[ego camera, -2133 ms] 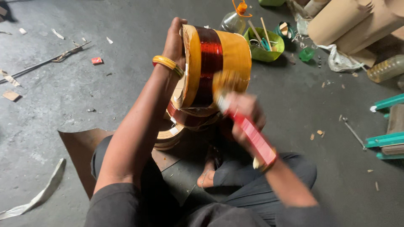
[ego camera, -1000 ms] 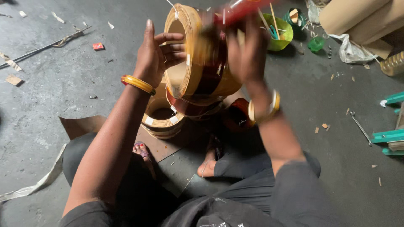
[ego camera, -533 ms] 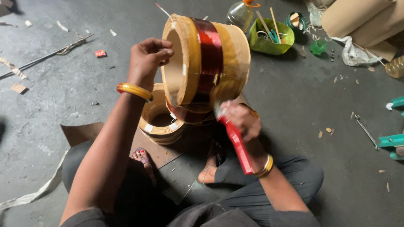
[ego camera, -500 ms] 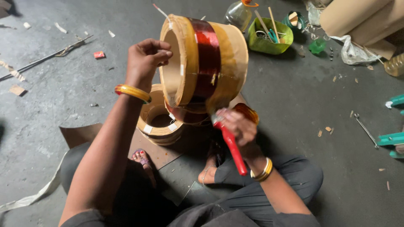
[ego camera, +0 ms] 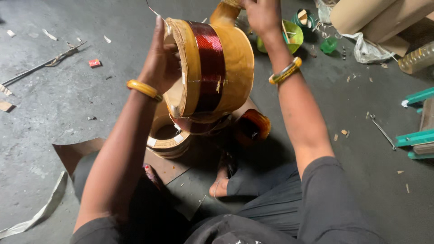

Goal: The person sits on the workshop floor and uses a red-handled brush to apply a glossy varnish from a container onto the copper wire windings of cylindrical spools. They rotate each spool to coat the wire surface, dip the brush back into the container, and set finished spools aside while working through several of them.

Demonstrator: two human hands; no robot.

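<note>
One big copper coil (ego camera: 210,72) is up in the air; the left hand (ego camera: 160,61) grips its rim, the right hand (ego camera: 262,16) pinches something above. Three more coils (ego camera: 165,135) sit underneath, half hidden.

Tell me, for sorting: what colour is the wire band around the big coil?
Glossy copper-red, on the large coil between yellow-tan wraps; head view.
</note>
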